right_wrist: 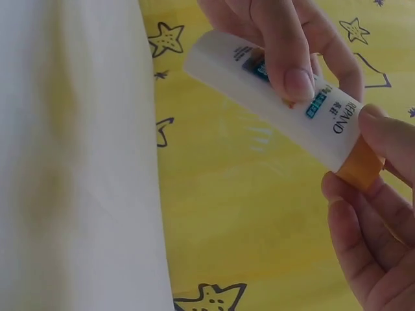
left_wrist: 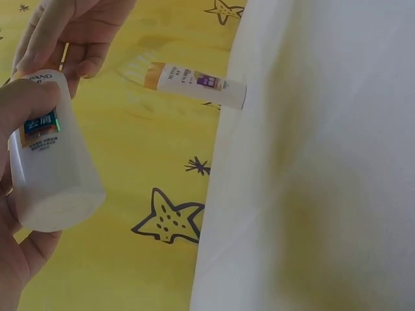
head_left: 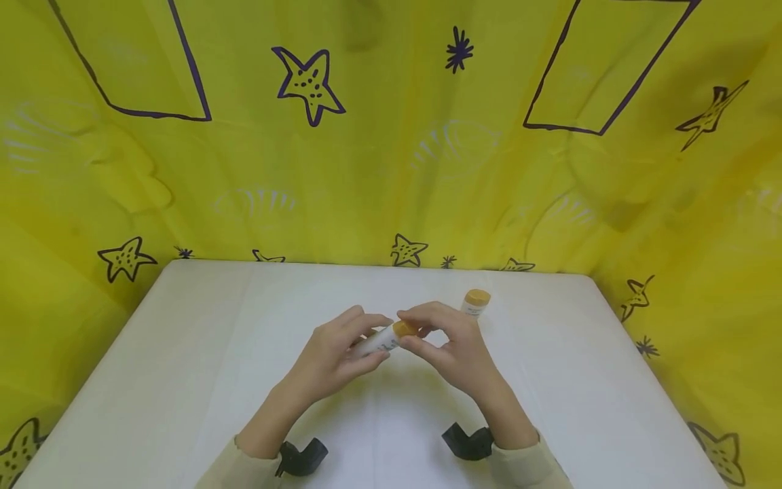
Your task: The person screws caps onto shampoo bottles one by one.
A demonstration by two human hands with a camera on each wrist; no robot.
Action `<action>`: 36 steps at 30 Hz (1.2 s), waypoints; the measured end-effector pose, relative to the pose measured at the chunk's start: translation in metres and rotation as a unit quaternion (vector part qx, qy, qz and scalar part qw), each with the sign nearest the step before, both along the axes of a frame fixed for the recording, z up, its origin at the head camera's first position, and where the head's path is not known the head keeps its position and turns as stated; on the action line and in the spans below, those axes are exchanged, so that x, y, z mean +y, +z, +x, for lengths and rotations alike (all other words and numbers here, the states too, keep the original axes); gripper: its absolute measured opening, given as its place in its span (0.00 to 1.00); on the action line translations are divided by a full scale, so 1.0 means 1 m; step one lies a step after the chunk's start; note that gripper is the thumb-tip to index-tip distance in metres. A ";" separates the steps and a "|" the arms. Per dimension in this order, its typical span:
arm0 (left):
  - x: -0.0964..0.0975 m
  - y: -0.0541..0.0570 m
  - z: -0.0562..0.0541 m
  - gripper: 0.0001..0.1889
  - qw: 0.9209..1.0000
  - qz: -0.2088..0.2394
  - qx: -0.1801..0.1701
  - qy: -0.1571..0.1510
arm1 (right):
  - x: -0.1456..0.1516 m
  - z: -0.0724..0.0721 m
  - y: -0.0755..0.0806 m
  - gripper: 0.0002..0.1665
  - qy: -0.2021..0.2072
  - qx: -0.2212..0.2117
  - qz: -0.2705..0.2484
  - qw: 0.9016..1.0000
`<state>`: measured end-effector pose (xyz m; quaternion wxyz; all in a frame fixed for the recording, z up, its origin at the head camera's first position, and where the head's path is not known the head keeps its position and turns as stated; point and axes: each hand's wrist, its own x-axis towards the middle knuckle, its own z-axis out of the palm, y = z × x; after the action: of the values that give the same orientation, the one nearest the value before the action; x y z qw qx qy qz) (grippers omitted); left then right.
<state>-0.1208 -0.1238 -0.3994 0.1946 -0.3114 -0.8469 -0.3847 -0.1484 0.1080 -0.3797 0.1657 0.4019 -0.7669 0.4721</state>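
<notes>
My left hand [head_left: 330, 353] grips a white bottle [head_left: 374, 343] by its body, the thumb pressing on one side near the label. The bottle is tilted above the table, its orange cap [head_left: 403, 329] pointing right and away from me. With thumb and fingers my right hand [head_left: 453, 346] pinches that cap. In the right wrist view the label on the bottle [right_wrist: 298, 126] reads REPAND, and the cap [right_wrist: 360, 165] sits on its end. A second white bottle [head_left: 472, 310] with an orange cap stands on the table, just beyond my right hand.
The white table [head_left: 275, 292] ends at a yellow curtain [head_left: 366, 170] printed with starfish and shells, behind it and at both sides. Black devices hang at my left wrist [head_left: 303, 457] and right wrist [head_left: 467, 443], low over the table.
</notes>
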 end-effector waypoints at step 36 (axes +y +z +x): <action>0.004 -0.014 -0.017 0.20 0.975 0.154 -0.157 0.035 | -0.021 -0.015 -0.029 0.16 -0.038 -0.207 0.037 0.977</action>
<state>-0.1378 -0.1201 -0.4135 0.1180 -0.1834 -0.8076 -0.5480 -0.1638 0.0869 -0.4083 0.0068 0.2718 -0.8163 0.5096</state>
